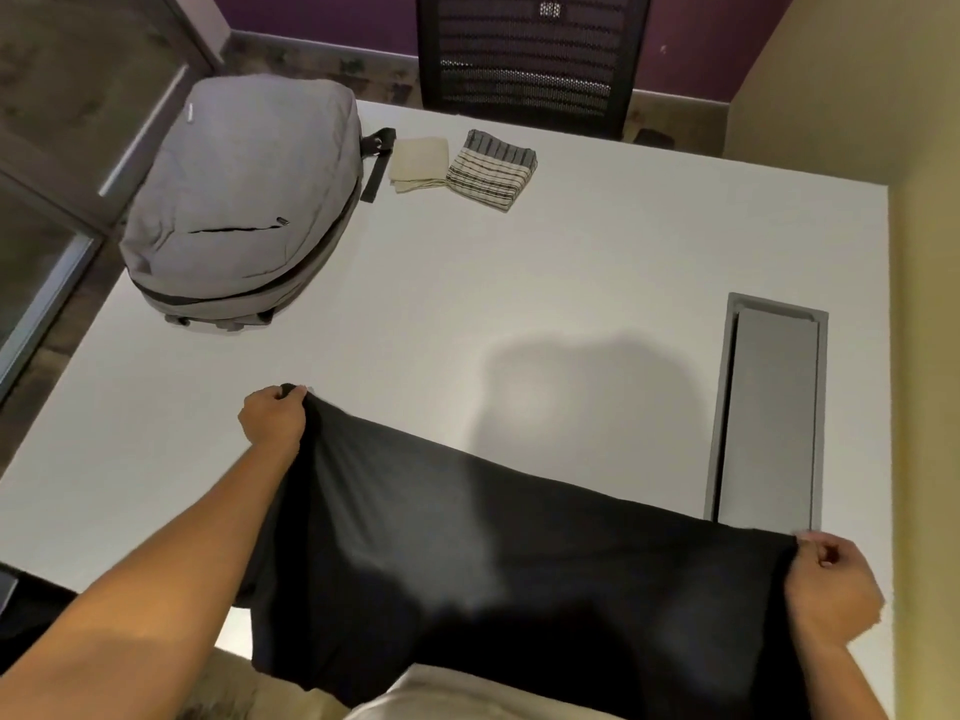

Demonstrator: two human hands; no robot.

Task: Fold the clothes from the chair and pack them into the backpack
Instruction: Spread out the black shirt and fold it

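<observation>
**Black garment stretched between two hands, ready to lay down**

Now the black garment [467, 553] hangs spread in the air over the near edge of the white surface [571, 252], its top edge pulled taut into a line that runs from far-left to near-right. The left hand [272, 415] pinches one corner with its fingers closed on the cloth, farther out over the surface; the right hand [831, 589] grips the other corner the same way, closer to the person's body. The cloth falls from that line toward the person, so its long axis lies across the body, and the bare surface in front is the likely place to lay it flat for folding.

Farther off, a folded cream cloth [420, 163] and a folded striped cloth [491, 171] sit side by side, just beside the grey backpack [244, 200], which lies on the far-left corner and looks zipped. A black mesh chair [530, 54] stands beyond the far edge.
</observation>
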